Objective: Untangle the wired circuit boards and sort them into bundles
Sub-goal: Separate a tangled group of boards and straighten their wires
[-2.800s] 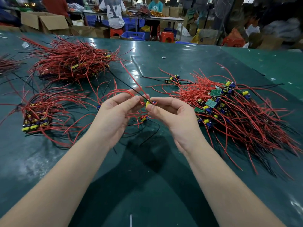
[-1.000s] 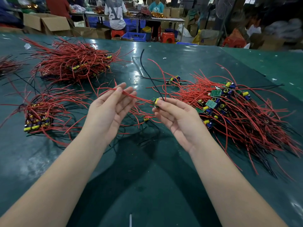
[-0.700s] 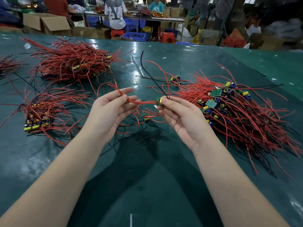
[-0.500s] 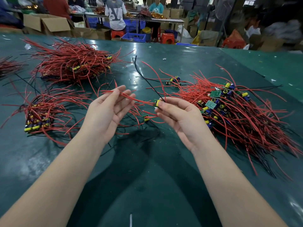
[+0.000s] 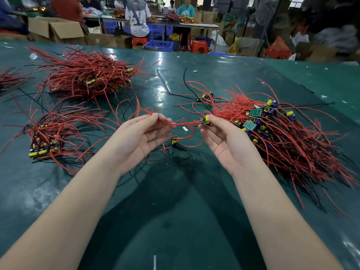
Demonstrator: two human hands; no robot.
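Both hands have drawn apart: right hand [image 5: 224, 141] pinches a small green circuit board [image 5: 206, 120], left hand [image 5: 140, 136] pinches its thin red wire [image 5: 175, 124], other fingers loosely spread.

- A dark green tabletop [image 5: 175, 221] fills most of the frame, glossy, with bright glare near the upper middle.
- An open cardboard box [image 5: 56, 30] stands at the upper left, behind the far edge.
- At the top middle, a person in a grey shirt [image 5: 138, 16] sits on a red stool [image 5: 139, 40], back to the camera.
- A blue plastic crate [image 5: 159, 45] sits on the floor just right of that stool.
- Two more red stools [image 5: 198, 46] stand near the crate.
- A long white table [image 5: 194, 25] runs behind them, with a person in a teal shirt [image 5: 186, 9] on its far side.
- The upper right is dim, crowded with boxes and bags [image 5: 247, 45].
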